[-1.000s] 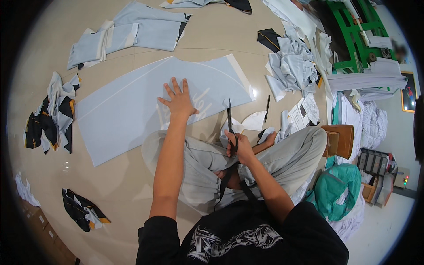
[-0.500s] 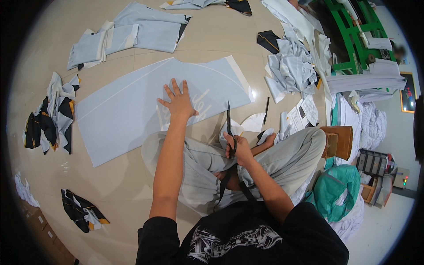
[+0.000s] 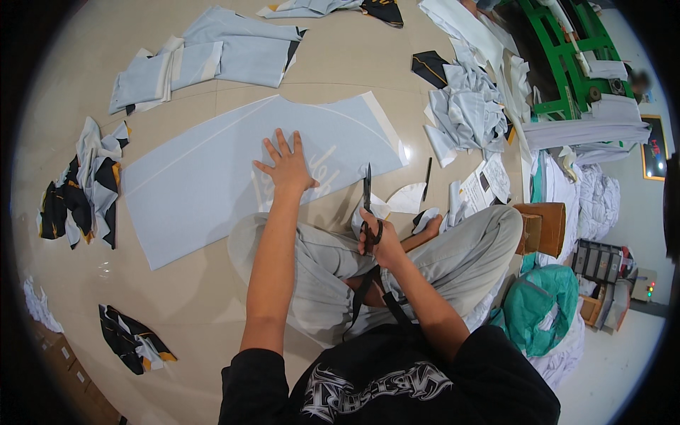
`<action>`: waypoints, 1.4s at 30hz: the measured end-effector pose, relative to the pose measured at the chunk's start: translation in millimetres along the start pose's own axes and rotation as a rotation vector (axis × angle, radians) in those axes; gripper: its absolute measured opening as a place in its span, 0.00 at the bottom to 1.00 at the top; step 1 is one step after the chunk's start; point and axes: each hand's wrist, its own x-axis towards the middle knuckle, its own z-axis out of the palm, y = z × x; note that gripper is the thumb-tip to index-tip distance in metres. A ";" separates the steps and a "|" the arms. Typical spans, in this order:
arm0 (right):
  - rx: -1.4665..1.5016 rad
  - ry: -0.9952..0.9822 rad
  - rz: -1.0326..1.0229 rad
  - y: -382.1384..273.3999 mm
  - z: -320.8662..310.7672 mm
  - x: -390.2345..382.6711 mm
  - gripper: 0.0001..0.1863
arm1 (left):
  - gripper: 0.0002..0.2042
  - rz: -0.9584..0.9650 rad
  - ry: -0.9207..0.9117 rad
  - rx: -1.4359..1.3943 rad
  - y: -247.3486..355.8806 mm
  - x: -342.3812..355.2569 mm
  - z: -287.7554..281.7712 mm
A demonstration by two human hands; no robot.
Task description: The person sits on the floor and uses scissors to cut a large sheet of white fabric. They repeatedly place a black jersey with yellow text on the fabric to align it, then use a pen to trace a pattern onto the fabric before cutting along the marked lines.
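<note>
A large light blue-grey fabric piece [image 3: 205,170] with white lines and an angled edge lies flat on the floor before my crossed legs. My left hand [image 3: 289,168] presses on its middle, fingers spread. In my right hand [image 3: 380,244] I grip black-handled scissors [image 3: 367,185] by their loops, with the blades pointing away from me. The blade tips meet the fabric's near edge, to the right of my left hand. A white rounded scrap [image 3: 406,199] lies just right of the scissors.
Folded blue-grey fabric [image 3: 241,53] lies at the far left, and black, grey and yellow scraps [image 3: 81,188] at the left. A crumpled fabric heap [image 3: 471,113] and a thin black pen-like stick [image 3: 428,178] are to the right. A green sack [image 3: 542,308] and a cardboard box [image 3: 542,227] stand near my right knee.
My right hand has shifted slightly left with the scissors, and the blades look a little more spread. My left hand stays in the same place on the fabric.
</note>
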 end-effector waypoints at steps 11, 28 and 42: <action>-0.027 0.028 -0.084 6.4 6.7 23.9 0.24 | 0.70 0.003 -0.001 -0.002 0.9 0.4 0.2; 0.052 0.087 -0.107 18.6 25.7 28.3 0.24 | 0.70 0.004 0.008 -0.010 -0.9 0.6 0.6; 0.083 0.161 -0.087 10.4 41.1 44.8 0.26 | 0.70 0.008 0.006 -0.003 -0.7 -0.3 0.3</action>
